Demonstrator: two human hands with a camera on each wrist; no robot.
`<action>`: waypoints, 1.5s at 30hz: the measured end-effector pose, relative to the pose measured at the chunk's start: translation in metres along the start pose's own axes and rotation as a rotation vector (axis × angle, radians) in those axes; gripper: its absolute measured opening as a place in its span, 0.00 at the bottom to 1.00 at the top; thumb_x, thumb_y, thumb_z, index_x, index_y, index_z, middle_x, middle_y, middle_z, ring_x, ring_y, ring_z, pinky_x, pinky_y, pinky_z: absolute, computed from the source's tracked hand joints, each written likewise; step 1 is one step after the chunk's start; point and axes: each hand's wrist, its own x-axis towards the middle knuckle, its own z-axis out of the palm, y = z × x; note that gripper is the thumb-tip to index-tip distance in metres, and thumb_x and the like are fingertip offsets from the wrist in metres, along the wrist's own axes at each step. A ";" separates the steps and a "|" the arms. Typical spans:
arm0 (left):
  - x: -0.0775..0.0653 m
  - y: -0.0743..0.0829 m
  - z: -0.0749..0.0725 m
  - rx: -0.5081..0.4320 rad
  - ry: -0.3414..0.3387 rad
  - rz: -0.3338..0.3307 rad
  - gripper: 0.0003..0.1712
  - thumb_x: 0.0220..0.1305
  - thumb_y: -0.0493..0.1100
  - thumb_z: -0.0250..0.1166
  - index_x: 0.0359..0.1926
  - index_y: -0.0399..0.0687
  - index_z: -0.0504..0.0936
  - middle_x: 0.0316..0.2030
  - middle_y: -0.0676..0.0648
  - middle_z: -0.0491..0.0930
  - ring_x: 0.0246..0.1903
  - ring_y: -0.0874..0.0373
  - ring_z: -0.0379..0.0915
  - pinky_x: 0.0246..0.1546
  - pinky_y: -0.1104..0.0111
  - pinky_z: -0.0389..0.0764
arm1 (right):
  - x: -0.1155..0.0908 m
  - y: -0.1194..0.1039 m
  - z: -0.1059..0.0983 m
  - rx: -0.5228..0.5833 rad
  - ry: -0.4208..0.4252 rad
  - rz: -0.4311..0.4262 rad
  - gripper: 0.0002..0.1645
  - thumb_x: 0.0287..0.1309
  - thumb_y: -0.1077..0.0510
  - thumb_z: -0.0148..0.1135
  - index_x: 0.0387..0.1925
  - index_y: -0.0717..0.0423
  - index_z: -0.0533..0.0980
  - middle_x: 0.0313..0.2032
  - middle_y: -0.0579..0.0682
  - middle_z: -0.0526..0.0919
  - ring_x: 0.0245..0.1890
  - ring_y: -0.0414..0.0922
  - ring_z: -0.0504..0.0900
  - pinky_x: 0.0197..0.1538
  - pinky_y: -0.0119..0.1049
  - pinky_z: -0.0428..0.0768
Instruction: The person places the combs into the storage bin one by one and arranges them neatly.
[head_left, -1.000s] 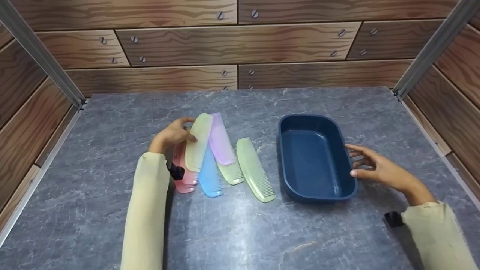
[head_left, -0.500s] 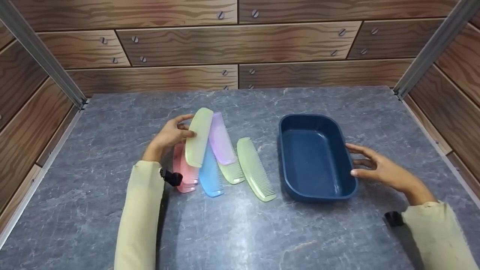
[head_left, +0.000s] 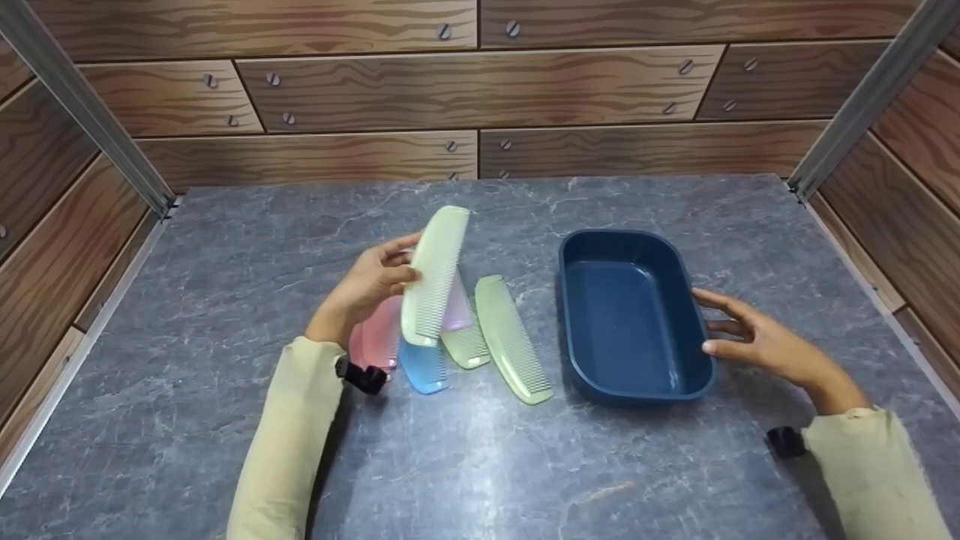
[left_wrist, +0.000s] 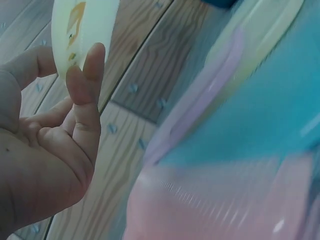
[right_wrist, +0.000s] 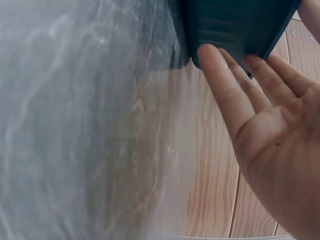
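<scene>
My left hand [head_left: 364, 289] pinches a pale green comb [head_left: 435, 277] between thumb and fingers, raised and tilted over the other combs. In the left wrist view, orange marks show on the held comb [left_wrist: 75, 30]. Beneath it lie pink combs [head_left: 373, 341], a blue comb [head_left: 424, 369], a partly hidden purple comb [head_left: 457, 309] and a green comb [head_left: 469, 349]. Another green comb [head_left: 512, 341] lies apart to their right. My right hand [head_left: 776, 345] touches the right side of a dark blue rectangular tub [head_left: 626, 322], its fingers extended along the outer wall in the right wrist view.
The grey marbled tabletop [head_left: 480, 465] carries everything. Wood-patterned panels [head_left: 480, 90] stand behind and at both sides, with metal posts [head_left: 862, 97] at the back corners. Both wrists wear small black devices [head_left: 362, 377]. The tub holds nothing.
My left hand has lifted the pale green comb off the pink ones and carried it rightward, over the blue and purple combs. The right hand and tub stay put.
</scene>
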 end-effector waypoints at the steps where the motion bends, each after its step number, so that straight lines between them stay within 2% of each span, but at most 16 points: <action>1: 0.000 0.000 0.004 -0.014 -0.007 -0.001 0.41 0.54 0.24 0.57 0.71 0.37 0.60 0.43 0.49 0.78 0.41 0.60 0.77 0.40 0.70 0.81 | 0.000 0.000 0.000 0.000 0.003 -0.003 0.44 0.64 0.59 0.59 0.75 0.50 0.49 0.72 0.68 0.50 0.52 0.20 0.70 0.48 0.29 0.79; 7: 0.006 -0.002 0.022 -0.056 -0.062 0.002 0.38 0.54 0.24 0.56 0.68 0.32 0.60 0.42 0.50 0.79 0.40 0.61 0.77 0.38 0.71 0.81 | -0.001 0.002 0.001 0.004 0.010 -0.022 0.43 0.64 0.60 0.58 0.75 0.50 0.49 0.71 0.69 0.51 0.53 0.21 0.71 0.48 0.30 0.79; 12: 0.009 -0.003 0.034 -0.084 -0.052 0.001 0.35 0.54 0.24 0.56 0.65 0.31 0.63 0.39 0.50 0.80 0.39 0.61 0.78 0.35 0.72 0.82 | 0.000 0.002 0.001 0.024 0.005 -0.026 0.43 0.65 0.60 0.58 0.75 0.50 0.49 0.71 0.67 0.53 0.53 0.24 0.73 0.46 0.34 0.81; 14: 0.010 -0.004 0.039 -0.102 -0.041 -0.010 0.33 0.54 0.24 0.56 0.64 0.33 0.64 0.38 0.50 0.80 0.38 0.61 0.79 0.34 0.72 0.82 | 0.001 0.003 0.001 0.037 0.001 -0.034 0.43 0.65 0.61 0.58 0.75 0.51 0.49 0.70 0.59 0.57 0.53 0.26 0.74 0.45 0.36 0.82; 18: 0.011 -0.005 0.049 -0.130 -0.031 -0.016 0.31 0.54 0.25 0.57 0.61 0.38 0.65 0.38 0.50 0.79 0.37 0.60 0.79 0.34 0.70 0.82 | 0.002 0.005 0.002 0.064 -0.002 -0.063 0.42 0.64 0.63 0.57 0.75 0.53 0.50 0.65 0.36 0.63 0.52 0.29 0.77 0.41 0.41 0.84; 20: 0.012 -0.005 0.055 -0.141 -0.030 -0.014 0.29 0.54 0.25 0.57 0.59 0.40 0.66 0.38 0.50 0.79 0.37 0.60 0.79 0.35 0.69 0.82 | 0.002 0.006 0.002 0.069 0.005 -0.078 0.41 0.64 0.65 0.56 0.74 0.54 0.50 0.61 0.31 0.64 0.50 0.30 0.77 0.38 0.42 0.84; 22: 0.012 -0.006 0.060 -0.145 -0.034 -0.015 0.29 0.54 0.25 0.57 0.58 0.42 0.67 0.38 0.50 0.80 0.37 0.58 0.79 0.37 0.67 0.82 | 0.002 0.006 0.002 0.065 0.016 -0.082 0.41 0.64 0.65 0.56 0.74 0.54 0.51 0.60 0.34 0.65 0.49 0.31 0.78 0.34 0.44 0.84; 24: 0.013 -0.007 0.065 -0.149 -0.039 -0.020 0.28 0.54 0.25 0.57 0.57 0.44 0.67 0.38 0.50 0.80 0.38 0.58 0.80 0.37 0.65 0.82 | 0.001 0.005 0.003 0.046 0.025 -0.082 0.41 0.64 0.65 0.56 0.74 0.54 0.51 0.59 0.40 0.65 0.47 0.33 0.79 0.31 0.45 0.84; 28: 0.014 -0.007 0.074 -0.162 -0.042 -0.024 0.28 0.54 0.24 0.57 0.56 0.46 0.67 0.38 0.50 0.81 0.37 0.57 0.80 0.37 0.65 0.82 | 0.000 0.004 0.003 0.005 0.043 -0.047 0.41 0.64 0.62 0.58 0.74 0.51 0.52 0.51 0.50 0.67 0.33 0.34 0.79 0.23 0.41 0.79; 30: 0.015 -0.006 0.079 -0.166 -0.042 -0.019 0.28 0.54 0.24 0.57 0.55 0.46 0.67 0.38 0.50 0.81 0.37 0.57 0.80 0.37 0.65 0.81 | 0.000 0.004 0.003 0.013 0.044 -0.041 0.41 0.64 0.62 0.58 0.73 0.52 0.52 0.45 0.50 0.68 0.25 0.34 0.74 0.20 0.38 0.74; 33: 0.017 -0.004 0.085 -0.167 -0.045 -0.007 0.27 0.54 0.24 0.57 0.55 0.47 0.67 0.38 0.50 0.81 0.37 0.57 0.79 0.37 0.65 0.80 | 0.001 0.005 0.003 0.038 0.038 -0.067 0.40 0.63 0.64 0.57 0.73 0.56 0.52 0.37 0.47 0.69 0.19 0.33 0.68 0.17 0.38 0.68; 37: 0.018 0.000 0.092 -0.154 -0.053 0.008 0.28 0.54 0.25 0.58 0.55 0.46 0.67 0.40 0.50 0.81 0.38 0.57 0.79 0.35 0.66 0.79 | 0.001 0.007 0.003 0.033 0.034 -0.113 0.40 0.63 0.66 0.57 0.73 0.60 0.52 0.33 0.44 0.70 0.18 0.35 0.69 0.18 0.40 0.69; 45: 0.021 0.005 0.111 -0.185 -0.069 0.043 0.28 0.55 0.25 0.57 0.57 0.44 0.66 0.40 0.48 0.80 0.37 0.57 0.78 0.34 0.68 0.79 | 0.002 0.009 0.004 0.071 0.028 -0.128 0.40 0.62 0.68 0.57 0.73 0.59 0.52 0.32 0.44 0.70 0.19 0.33 0.69 0.18 0.40 0.67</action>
